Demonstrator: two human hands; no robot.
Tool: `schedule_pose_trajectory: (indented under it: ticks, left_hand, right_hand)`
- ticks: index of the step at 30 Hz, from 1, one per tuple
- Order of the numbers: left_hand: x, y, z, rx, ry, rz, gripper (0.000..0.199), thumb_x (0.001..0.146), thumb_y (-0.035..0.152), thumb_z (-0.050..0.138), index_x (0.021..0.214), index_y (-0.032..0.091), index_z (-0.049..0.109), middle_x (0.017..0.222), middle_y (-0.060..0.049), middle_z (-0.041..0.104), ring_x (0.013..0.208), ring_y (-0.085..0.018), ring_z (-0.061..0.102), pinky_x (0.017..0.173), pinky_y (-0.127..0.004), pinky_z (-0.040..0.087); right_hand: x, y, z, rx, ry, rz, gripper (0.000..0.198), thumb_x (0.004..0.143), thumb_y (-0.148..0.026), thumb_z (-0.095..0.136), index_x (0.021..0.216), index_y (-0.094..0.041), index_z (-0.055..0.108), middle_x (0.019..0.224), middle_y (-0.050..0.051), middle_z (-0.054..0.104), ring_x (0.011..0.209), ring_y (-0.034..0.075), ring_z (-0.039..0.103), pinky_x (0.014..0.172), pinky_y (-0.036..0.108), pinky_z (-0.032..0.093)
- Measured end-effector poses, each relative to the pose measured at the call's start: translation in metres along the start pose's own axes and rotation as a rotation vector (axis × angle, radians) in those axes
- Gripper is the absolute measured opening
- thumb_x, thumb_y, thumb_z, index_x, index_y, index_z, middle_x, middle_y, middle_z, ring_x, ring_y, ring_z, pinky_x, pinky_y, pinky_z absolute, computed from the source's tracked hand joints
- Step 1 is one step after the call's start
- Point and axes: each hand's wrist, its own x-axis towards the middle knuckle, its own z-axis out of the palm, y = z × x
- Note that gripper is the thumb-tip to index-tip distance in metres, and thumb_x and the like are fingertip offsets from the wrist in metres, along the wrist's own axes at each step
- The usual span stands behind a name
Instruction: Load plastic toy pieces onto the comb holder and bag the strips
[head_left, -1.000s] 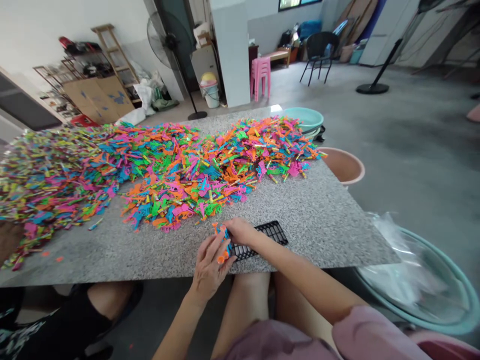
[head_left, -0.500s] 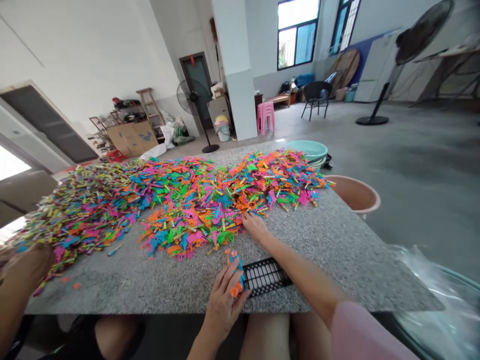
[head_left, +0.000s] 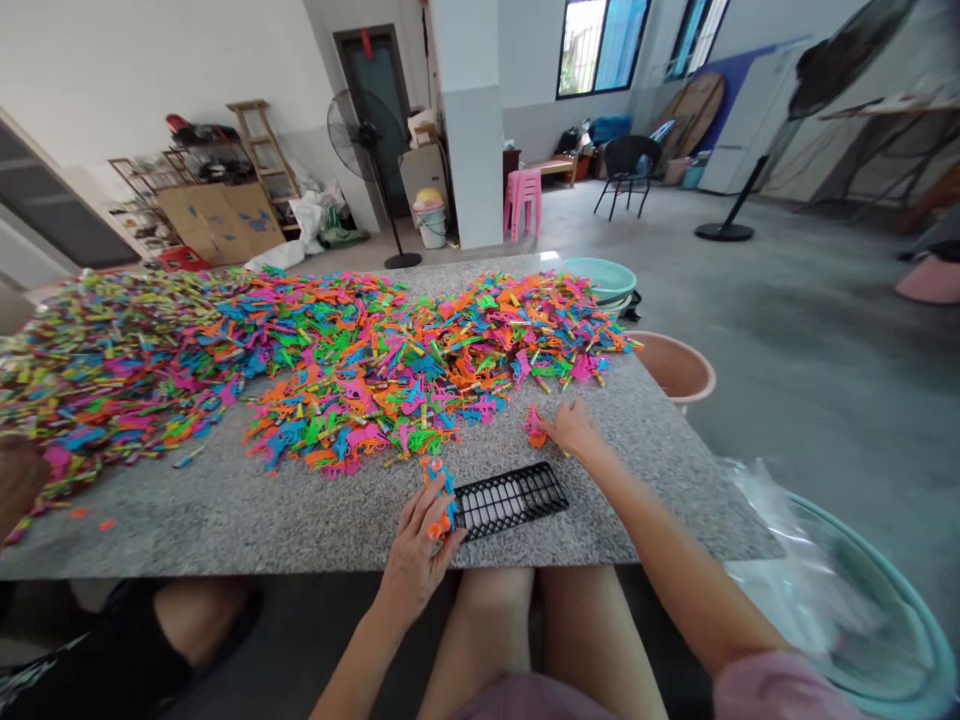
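Note:
My left hand (head_left: 416,545) is closed around blue and orange plastic pieces (head_left: 449,490) at the left end of a black lattice basket (head_left: 513,498). The basket lies lengthwise near the table's front edge. My right hand (head_left: 576,430) rests low over the table to the right, its thumb and fingers at a small clump of pink and orange plastic toys (head_left: 535,427). Beyond both hands spreads a large heap of small bright plastic toys (head_left: 375,400) in orange, pink, blue and green; their exact kind is too small to make out.
A co-worker's hand (head_left: 21,485) is at the heap's left end on the speckled stone table (head_left: 247,530). Basins, one turquoise (head_left: 600,275) and one pinkish (head_left: 675,368), stand beyond the right edge. A bag of clear plastic (head_left: 795,560) lies at lower right. Floor fans (head_left: 367,140) stand behind.
My right hand has drawn back from the heap toward the right, and the pink and orange clump now lies apart from it. My left hand stays at the basket's end. The view has shifted.

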Motion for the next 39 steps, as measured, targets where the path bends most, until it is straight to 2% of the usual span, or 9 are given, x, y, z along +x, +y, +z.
schedule_pose_trajectory:
  ticks: [3,6,9,12,14,23,28,32,39]
  left_hand:
    - [0.0,0.001,-0.001,-0.012,-0.023,-0.004,0.038,0.096,0.024,0.053,0.132,0.02,0.042,0.142,-0.017,0.047,0.135,-0.026,0.043,0.106,-0.048,0.044]
    - [0.002,0.002,-0.002,-0.026,-0.035,0.005,0.04,0.095,0.025,0.054,0.133,0.021,0.041,0.143,-0.016,0.047,0.136,-0.026,0.042,0.107,-0.048,0.043]
    - [0.002,0.001,-0.002,-0.036,-0.036,-0.002,0.039,0.096,0.026,0.053,0.132,0.021,0.041,0.144,-0.016,0.045,0.138,-0.026,0.039,0.108,-0.047,0.042]
    - [0.001,0.0,-0.003,-0.055,-0.067,-0.02,0.039,0.097,0.03,0.051,0.133,0.021,0.04,0.146,-0.015,0.044,0.139,-0.025,0.037,0.109,-0.048,0.039]
    - [0.001,-0.001,-0.005,-0.076,-0.097,-0.025,0.04,0.098,0.036,0.047,0.135,0.021,0.039,0.147,-0.015,0.042,0.139,-0.026,0.036,0.11,-0.049,0.037]
    - [-0.002,0.001,-0.01,-0.193,-0.115,-0.063,0.047,0.102,0.048,0.024,0.137,0.021,0.039,0.149,-0.016,0.039,0.142,-0.026,0.031,0.113,-0.051,0.032]
    - [-0.002,0.001,-0.007,-0.203,-0.131,-0.059,0.049,0.102,0.049,0.023,0.137,0.02,0.038,0.146,-0.017,0.041,0.141,-0.027,0.032,0.113,-0.052,0.031]
    - [-0.001,0.002,-0.006,-0.196,-0.131,-0.078,0.051,0.101,0.051,0.021,0.136,0.02,0.04,0.148,-0.016,0.04,0.142,-0.027,0.031,0.113,-0.052,0.031]
    - [0.0,0.005,-0.009,-0.197,-0.117,-0.065,0.05,0.102,0.049,0.021,0.136,0.019,0.041,0.148,-0.016,0.04,0.142,-0.026,0.03,0.113,-0.049,0.032]
  right_hand:
    - [-0.006,0.009,0.002,0.054,-0.203,0.006,0.031,0.078,-0.036,0.07,0.094,-0.01,0.068,0.106,0.021,0.065,0.092,0.03,0.065,0.075,0.035,0.049]
    - [-0.02,0.012,0.003,0.195,-0.14,-0.023,0.015,0.081,-0.026,0.062,0.088,-0.013,0.065,0.086,0.012,0.069,0.083,0.023,0.065,0.069,0.028,0.046]
    - [-0.057,-0.006,0.015,0.65,-0.044,-0.085,0.026,0.076,-0.028,0.066,0.098,-0.016,0.058,0.078,0.003,0.067,0.071,0.017,0.062,0.064,0.025,0.045]
    - [-0.102,-0.034,0.036,1.086,-0.234,-0.212,0.033,0.071,-0.034,0.07,0.097,-0.019,0.055,0.07,-0.003,0.061,0.061,0.013,0.056,0.057,0.023,0.043]
    - [-0.122,-0.048,0.048,1.166,-0.349,-0.262,0.022,0.073,-0.034,0.065,0.086,-0.019,0.055,0.065,-0.004,0.056,0.056,0.012,0.051,0.054,0.023,0.04]
    - [-0.134,-0.043,0.044,0.797,-0.144,-0.331,0.011,0.074,-0.02,0.057,0.085,-0.019,0.054,0.07,-0.002,0.058,0.06,0.014,0.049,0.06,0.025,0.038]
    - [-0.148,-0.044,0.032,0.783,-0.187,-0.319,0.011,0.076,-0.017,0.056,0.086,-0.019,0.055,0.07,0.0,0.06,0.062,0.015,0.054,0.06,0.025,0.04]
    - [-0.155,-0.056,0.034,0.726,-0.219,-0.254,0.011,0.073,-0.026,0.066,0.071,-0.02,0.057,0.063,-0.001,0.061,0.057,0.014,0.053,0.055,0.024,0.039]
    - [-0.149,-0.093,0.049,0.574,-0.221,-0.414,0.007,0.073,-0.017,0.063,0.079,-0.02,0.065,0.076,0.003,0.07,0.069,0.018,0.062,0.062,0.024,0.041]
